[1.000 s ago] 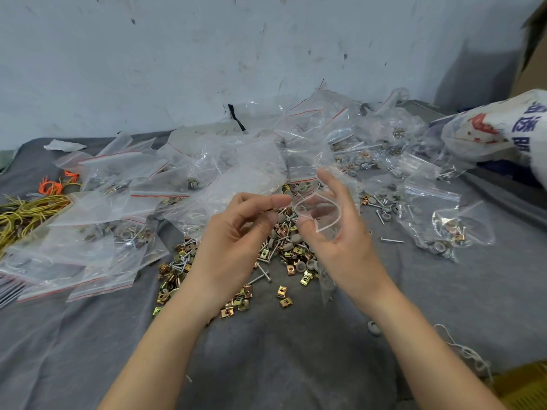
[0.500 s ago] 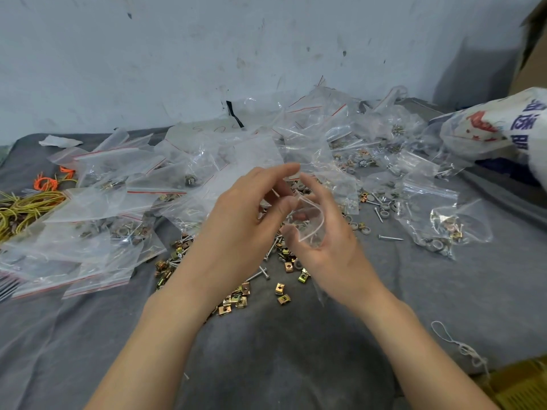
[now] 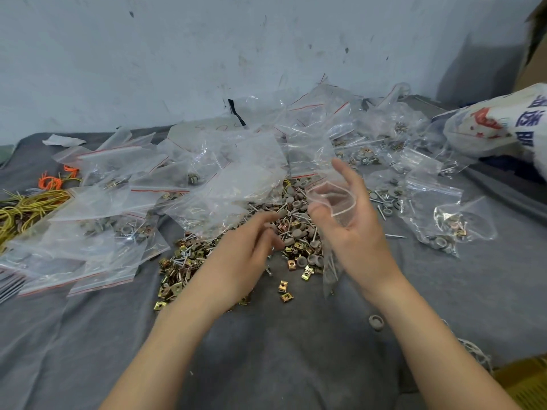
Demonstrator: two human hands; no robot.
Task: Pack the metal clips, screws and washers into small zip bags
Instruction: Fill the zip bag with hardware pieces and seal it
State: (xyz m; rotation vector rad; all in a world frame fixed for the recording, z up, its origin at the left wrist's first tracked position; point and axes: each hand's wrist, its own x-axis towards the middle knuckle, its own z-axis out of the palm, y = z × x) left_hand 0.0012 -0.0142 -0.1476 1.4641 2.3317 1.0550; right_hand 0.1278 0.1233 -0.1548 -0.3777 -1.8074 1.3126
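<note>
**Open bag held ready beside the hardware heap**

At the left edge of the grey cloth [image 3: 266, 365], a tangle of yellow wire [image 3: 23, 208] and some orange ties [image 3: 50, 182] are kept clear of the work. Beside them, packed bags [image 3: 97, 232] are laid in overlapping layers toward the back edge, presumably so that finished work is parted from loose stock.

The loose stock is heaped in the middle of the cloth. Brass-coloured metal clips [image 3: 174, 273] are on the near-left side, with screws [image 3: 296, 223] and grey washers [image 3: 307, 258] further right. The left hand [image 3: 242, 250] is lowered over this heap, palm down, with fingers loosely spread. Nothing is seen pinched in it, and from its place a pick appears to be in preparation.

Just to the right, the right hand [image 3: 355, 229] is raised above the heap. A small zip bag [image 3: 331, 199] is clamped between its thumb and fingers. The bag's mouth is bowed open and turned toward the other hand, so that parts can be dropped in over a short path. A few screws seem to lie in the hanging bottom of the bag, though this is blurred.

One stray washer [image 3: 376, 322] lies apart beside the right forearm. Another filled bag [image 3: 444, 220] and a printed sack [image 3: 497, 128] crowd the right edge.

Open room is left only on the near half of the cloth. At the back and sides, a sweeping wrist could drag bags or scatter clips.
</note>
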